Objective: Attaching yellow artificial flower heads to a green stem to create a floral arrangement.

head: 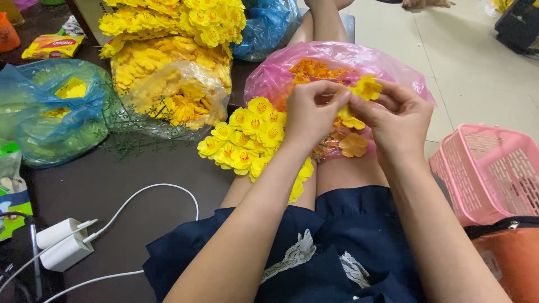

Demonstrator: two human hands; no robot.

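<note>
The yellow flower [368, 87] sits at the fingertips of both hands, above the person's lap, its open face turned up and slightly toward the right; it is round, with no clear long axis, and any stem is hidden. The left hand [310, 110] is curled narrow, thumb and fingers pinched at the flower's base. The right hand [397, 119] is likewise nearly closed, fingers gripping the flower from the other side, the two hands touching.

Just beneath the hands a pink bag [393, 70] lies on the legs, holding orange flowers. Below the left hand a bunch of yellow flowers [247, 137] rests on the thigh. Left of the left hand, on the table [140, 185], a clear bag [185, 101] holds yellow petals; further left a blue bag [50, 112] holds yellow pieces. Right of the right hand stands a pink basket [488, 168].
</note>
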